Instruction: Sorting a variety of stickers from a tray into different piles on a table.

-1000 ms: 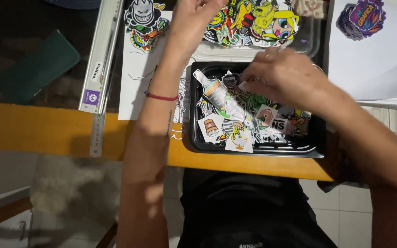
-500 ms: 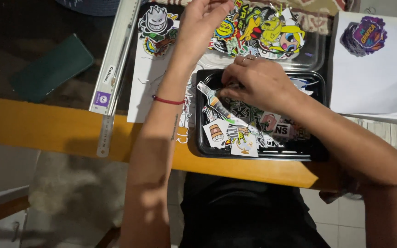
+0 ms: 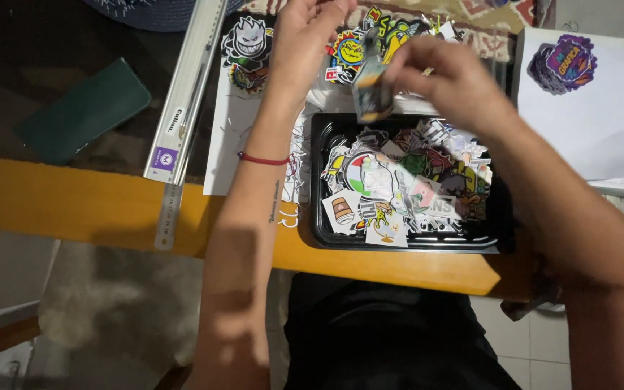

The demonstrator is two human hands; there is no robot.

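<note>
Hovering above the black tray (image 3: pixel 323 180), the right hand (image 3: pixel 453 79) pinches a blurred cut-out sticker (image 3: pixel 372 90) in its fingers (image 3: pixel 406 61), lifted just over the tray's far rim. The left hand (image 3: pixel 305 32) reaches forward with its wrist straight, resting on a sheet of printed stickers (image 3: pixel 243 50); whether its fingers are curled or loose I cannot tell. The desk (image 3: pixel 74 209) has a yellow wooden edge and a dark top, with tiled floor below. One tray heaped with stickers, one long ruler (image 3: pixel 185 94), one dark green case (image 3: pixel 84 108), one red wristband (image 3: pixel 263 159).
</note>
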